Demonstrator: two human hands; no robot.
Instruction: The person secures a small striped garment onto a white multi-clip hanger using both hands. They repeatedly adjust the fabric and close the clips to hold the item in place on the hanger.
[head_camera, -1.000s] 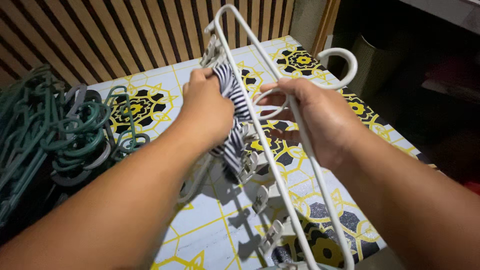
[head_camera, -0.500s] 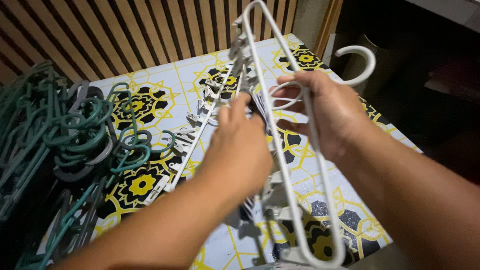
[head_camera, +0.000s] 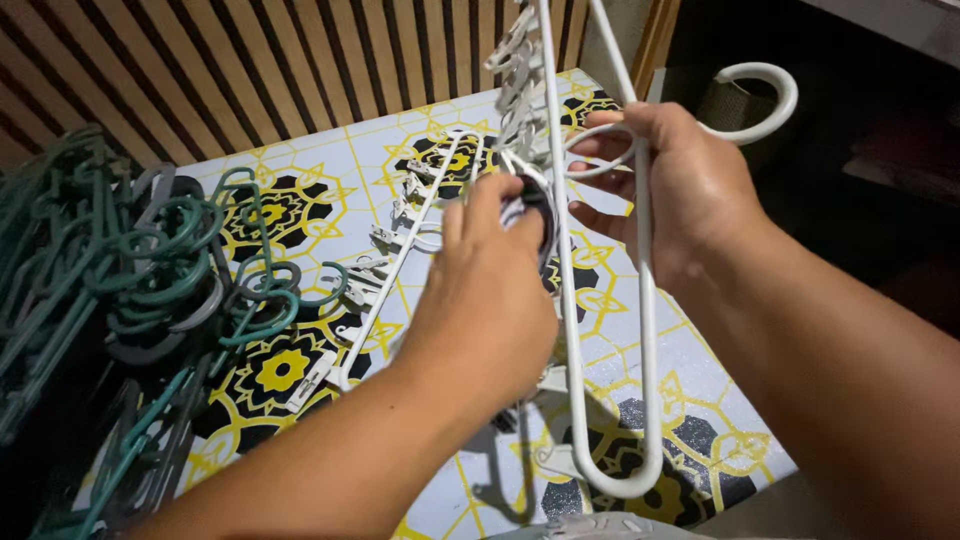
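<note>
Right hand (head_camera: 690, 190) clamps the white clip hanger (head_camera: 640, 300), now raised steeper toward frame top. Left hand (head_camera: 490, 300) has slid along the clips; its fingers (head_camera: 482, 205) pinch the striped cloth (head_camera: 530, 205), mostly hidden now. Second clip rack (head_camera: 400, 260) is uncovered on the bench (head_camera: 330, 170). I judge unclipping underway.

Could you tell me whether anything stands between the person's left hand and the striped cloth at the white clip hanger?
Nothing visible does. The left hand already has its fingertips on the striped cloth, beside the clips of the white clip hanger, which the right hand holds by its frame. The green hangers lie off to the left, apart from both hands.
</note>
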